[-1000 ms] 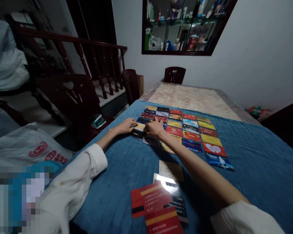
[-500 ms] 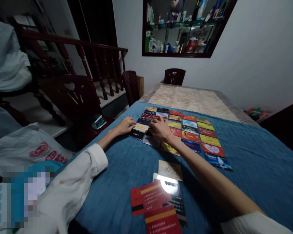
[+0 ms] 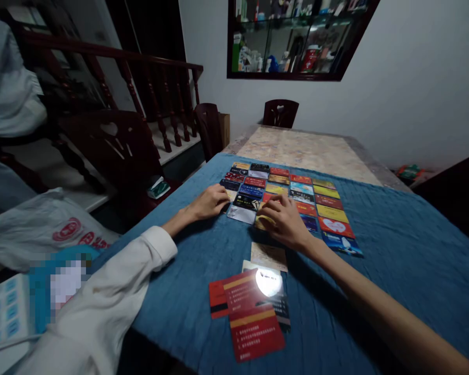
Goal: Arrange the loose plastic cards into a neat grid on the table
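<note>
Several columns of colourful overlapping cards lie on the blue tablecloth. At the left column, my left hand (image 3: 211,201) rests its bent fingertips on the lower cards, covering part of a cream card (image 3: 231,195). My right hand (image 3: 284,219) lies over the middle column, fingers spread and touching a yellow card (image 3: 262,223) at its lower end; nothing is lifted. Between the hands, a silver card (image 3: 242,214) ends the second column below a black card (image 3: 247,201). Nearer me sits a loose pile with red cards (image 3: 254,333) and a beige card (image 3: 269,256).
The blue cloth (image 3: 394,250) covers the near part of a marble-patterned table (image 3: 297,146). Dark wooden chairs (image 3: 113,151) stand along the left and far sides. A white plastic bag (image 3: 35,229) is at the left. A glass-shelved cabinet (image 3: 289,77) is set in the wall.
My right hand has moved from the second column right and nearer to the middle column, uncovering the black and silver cards. My left hand has its fingers more bent. The view has tilted down slightly.
</note>
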Available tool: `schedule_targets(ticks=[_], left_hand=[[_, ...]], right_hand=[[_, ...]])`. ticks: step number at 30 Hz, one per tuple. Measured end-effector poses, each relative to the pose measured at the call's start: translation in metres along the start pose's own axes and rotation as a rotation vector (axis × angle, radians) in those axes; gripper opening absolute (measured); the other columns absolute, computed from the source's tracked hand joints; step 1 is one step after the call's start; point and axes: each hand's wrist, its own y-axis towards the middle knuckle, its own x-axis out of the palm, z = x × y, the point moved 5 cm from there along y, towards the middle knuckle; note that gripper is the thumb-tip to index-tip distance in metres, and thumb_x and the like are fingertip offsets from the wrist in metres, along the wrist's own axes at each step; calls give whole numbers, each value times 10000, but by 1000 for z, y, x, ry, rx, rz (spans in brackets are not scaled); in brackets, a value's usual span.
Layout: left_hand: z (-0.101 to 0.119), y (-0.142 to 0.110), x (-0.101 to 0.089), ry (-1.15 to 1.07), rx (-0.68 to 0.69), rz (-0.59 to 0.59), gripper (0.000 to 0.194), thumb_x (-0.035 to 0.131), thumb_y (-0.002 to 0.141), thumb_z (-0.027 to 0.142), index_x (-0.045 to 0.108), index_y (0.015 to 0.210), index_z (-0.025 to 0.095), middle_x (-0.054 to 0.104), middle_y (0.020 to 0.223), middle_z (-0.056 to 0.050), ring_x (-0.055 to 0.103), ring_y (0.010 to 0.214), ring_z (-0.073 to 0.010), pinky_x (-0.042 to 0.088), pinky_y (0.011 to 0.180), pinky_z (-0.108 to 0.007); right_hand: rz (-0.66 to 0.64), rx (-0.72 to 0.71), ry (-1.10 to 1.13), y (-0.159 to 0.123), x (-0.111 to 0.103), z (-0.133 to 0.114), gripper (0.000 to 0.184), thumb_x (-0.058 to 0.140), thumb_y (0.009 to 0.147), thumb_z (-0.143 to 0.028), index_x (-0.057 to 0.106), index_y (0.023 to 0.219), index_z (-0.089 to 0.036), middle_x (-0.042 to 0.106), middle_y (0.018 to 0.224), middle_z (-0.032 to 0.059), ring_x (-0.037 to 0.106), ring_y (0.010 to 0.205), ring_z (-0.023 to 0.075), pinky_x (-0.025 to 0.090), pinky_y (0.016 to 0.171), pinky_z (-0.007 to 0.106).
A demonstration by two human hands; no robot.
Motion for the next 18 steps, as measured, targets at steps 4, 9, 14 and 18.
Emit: schedule_targets(ticks=[4, 9, 14, 18], left_hand=[[34, -1, 4, -53, 71, -31, 211, 516, 931, 151, 718, 870, 142, 667, 895, -83, 583, 886, -189, 473, 866, -340], [67, -3, 12, -95, 126, -66, 195, 513, 925, 129, 705, 897, 141, 658, 931, -91, 577, 887, -186, 477, 828, -317], [85, -4, 19, -112, 177, -98, 190, 508, 932, 135, 695, 898, 130, 648, 933, -96, 560, 874, -189, 472, 832, -325], [88, -6, 21, -146, 173, -107, 200, 500, 939, 148, 694, 897, 130, 642, 939, -101, 560, 895, -199, 476, 847, -340]], right_hand=[[-51, -127, 193, -28, -21, -37, 240, 529, 933, -324, 682, 1084, -218, 666, 1043, 90, 447, 1093, 273, 353, 929, 464], [-269, -207, 363, -60, -31, -81, 479, 591, 883, -543, 616, 1254, -241, 623, 1214, 101, 428, 1165, 297, 331, 986, 498], [-383, -233, 385, -75, -26, -98, 679, 597, 792, -703, 596, 1285, -237, 580, 1318, 119, 436, 1173, 324, 287, 1021, 563], [-371, -190, 332, -71, -21, -94, 634, 599, 818, -658, 593, 1299, -246, 590, 1296, 120, 434, 1187, 328, 294, 1023, 556]])
